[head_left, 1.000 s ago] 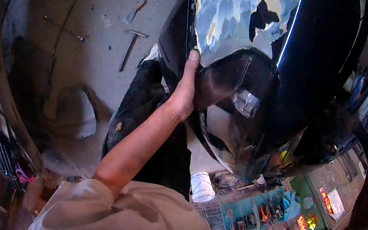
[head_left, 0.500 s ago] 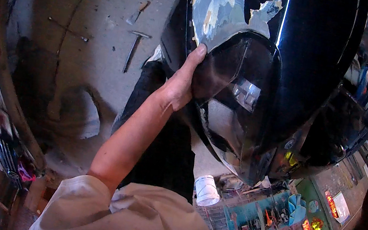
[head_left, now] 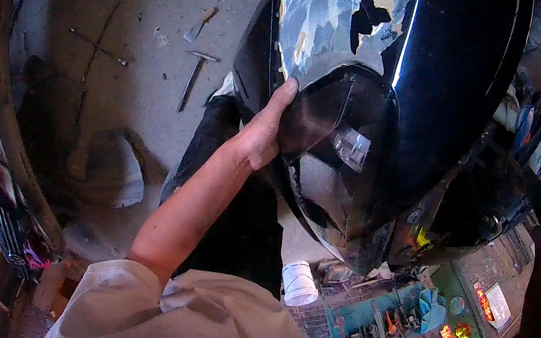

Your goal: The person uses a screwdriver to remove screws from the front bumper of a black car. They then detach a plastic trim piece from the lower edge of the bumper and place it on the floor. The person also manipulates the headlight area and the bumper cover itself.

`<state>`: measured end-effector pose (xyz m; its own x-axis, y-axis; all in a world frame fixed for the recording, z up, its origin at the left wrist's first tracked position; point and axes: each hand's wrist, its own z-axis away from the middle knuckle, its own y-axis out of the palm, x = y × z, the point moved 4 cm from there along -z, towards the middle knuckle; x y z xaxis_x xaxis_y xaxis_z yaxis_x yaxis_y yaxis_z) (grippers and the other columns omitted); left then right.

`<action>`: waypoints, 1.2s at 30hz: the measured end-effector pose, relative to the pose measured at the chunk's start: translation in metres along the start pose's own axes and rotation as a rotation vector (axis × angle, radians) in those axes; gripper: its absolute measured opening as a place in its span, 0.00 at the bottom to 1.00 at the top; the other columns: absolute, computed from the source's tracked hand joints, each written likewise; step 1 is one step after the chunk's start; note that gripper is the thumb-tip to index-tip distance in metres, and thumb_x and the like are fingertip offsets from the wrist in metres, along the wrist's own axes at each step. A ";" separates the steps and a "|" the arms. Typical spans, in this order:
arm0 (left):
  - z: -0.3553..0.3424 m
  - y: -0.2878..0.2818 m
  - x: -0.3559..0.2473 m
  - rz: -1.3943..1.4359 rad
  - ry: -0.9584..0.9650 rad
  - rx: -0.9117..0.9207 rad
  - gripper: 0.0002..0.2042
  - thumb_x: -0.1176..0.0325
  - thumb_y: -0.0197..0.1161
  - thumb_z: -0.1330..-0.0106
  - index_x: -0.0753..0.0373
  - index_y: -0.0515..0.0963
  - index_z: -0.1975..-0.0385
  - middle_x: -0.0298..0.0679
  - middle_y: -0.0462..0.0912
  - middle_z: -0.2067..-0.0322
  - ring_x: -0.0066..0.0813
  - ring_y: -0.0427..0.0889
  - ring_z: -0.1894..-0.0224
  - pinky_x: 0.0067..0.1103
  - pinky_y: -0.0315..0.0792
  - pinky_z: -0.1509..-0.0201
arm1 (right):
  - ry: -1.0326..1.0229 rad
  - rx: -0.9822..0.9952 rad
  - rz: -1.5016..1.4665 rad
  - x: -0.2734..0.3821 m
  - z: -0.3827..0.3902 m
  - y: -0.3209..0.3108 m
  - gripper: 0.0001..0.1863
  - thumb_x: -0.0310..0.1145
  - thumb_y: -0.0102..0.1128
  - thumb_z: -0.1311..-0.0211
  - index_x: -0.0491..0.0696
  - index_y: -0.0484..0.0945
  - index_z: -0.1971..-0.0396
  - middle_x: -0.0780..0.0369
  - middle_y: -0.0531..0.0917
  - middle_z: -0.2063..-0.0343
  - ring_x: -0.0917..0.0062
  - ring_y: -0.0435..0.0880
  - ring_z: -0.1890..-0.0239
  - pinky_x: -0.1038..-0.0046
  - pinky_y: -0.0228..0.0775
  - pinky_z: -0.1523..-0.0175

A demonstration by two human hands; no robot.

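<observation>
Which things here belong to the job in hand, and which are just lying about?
Seemingly in the job:
left hand
patchy car panel at its thumb
dark lamp beside it

Seemingly lying about, untouched:
hammer
wooden-handled tool
white bucket
teal tray of tools

A glossy black curved car body stood right of centre, its ragged pale blue-grey surface patch showed black gaps, a dark glassy lamp sat below.
</observation>
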<state>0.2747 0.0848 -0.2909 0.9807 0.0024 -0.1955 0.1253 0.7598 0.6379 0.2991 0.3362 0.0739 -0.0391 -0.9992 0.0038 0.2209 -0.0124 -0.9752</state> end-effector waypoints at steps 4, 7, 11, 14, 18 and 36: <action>0.004 0.007 -0.001 0.020 -0.009 0.006 0.48 0.28 0.46 0.41 0.63 0.52 0.31 0.46 0.60 0.34 0.41 0.59 0.32 0.33 0.46 0.27 | 0.065 0.045 0.049 -0.003 0.004 -0.003 0.20 0.27 0.67 0.44 0.42 0.74 0.52 0.54 0.80 0.55 0.67 0.80 0.52 0.69 0.71 0.45; 0.012 0.023 -0.009 0.034 -0.056 0.030 0.46 0.29 0.44 0.39 0.62 0.53 0.31 0.46 0.66 0.37 0.41 0.66 0.36 0.34 0.50 0.29 | 0.215 0.124 0.131 0.007 0.015 -0.011 0.21 0.26 0.66 0.45 0.43 0.73 0.51 0.54 0.80 0.54 0.66 0.79 0.51 0.69 0.71 0.45; 0.007 0.008 -0.001 0.036 -0.045 0.003 0.43 0.29 0.34 0.36 0.59 0.52 0.31 0.47 0.65 0.37 0.48 0.69 0.39 0.46 0.61 0.36 | 0.354 0.172 0.069 0.009 0.008 -0.003 0.22 0.23 0.66 0.46 0.44 0.73 0.50 0.54 0.79 0.53 0.66 0.79 0.50 0.68 0.71 0.44; -0.002 -0.001 0.006 0.043 -0.003 0.087 0.42 0.29 0.34 0.36 0.58 0.52 0.31 0.46 0.64 0.37 0.48 0.69 0.38 0.45 0.61 0.35 | 0.427 0.135 -0.048 0.016 -0.005 0.000 0.25 0.19 0.65 0.49 0.45 0.72 0.49 0.55 0.79 0.53 0.65 0.79 0.48 0.67 0.72 0.43; -0.004 -0.006 0.009 0.043 -0.020 0.049 0.42 0.29 0.34 0.36 0.57 0.53 0.31 0.46 0.63 0.36 0.48 0.68 0.38 0.46 0.61 0.35 | 0.337 0.131 0.002 0.024 -0.007 -0.001 0.28 0.17 0.67 0.52 0.47 0.72 0.48 0.55 0.79 0.52 0.65 0.80 0.49 0.68 0.74 0.46; 0.005 0.002 -0.003 0.057 -0.030 0.056 0.48 0.29 0.48 0.40 0.64 0.50 0.32 0.50 0.64 0.37 0.46 0.66 0.37 0.39 0.58 0.33 | 0.389 0.127 -0.081 0.023 -0.009 0.004 0.24 0.21 0.70 0.54 0.47 0.73 0.54 0.58 0.81 0.64 0.68 0.83 0.58 0.70 0.74 0.53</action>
<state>0.2730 0.0831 -0.2849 0.9904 0.0248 -0.1359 0.0763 0.7216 0.6880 0.2905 0.3131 0.0676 -0.4211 -0.9066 -0.0285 0.3194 -0.1188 -0.9402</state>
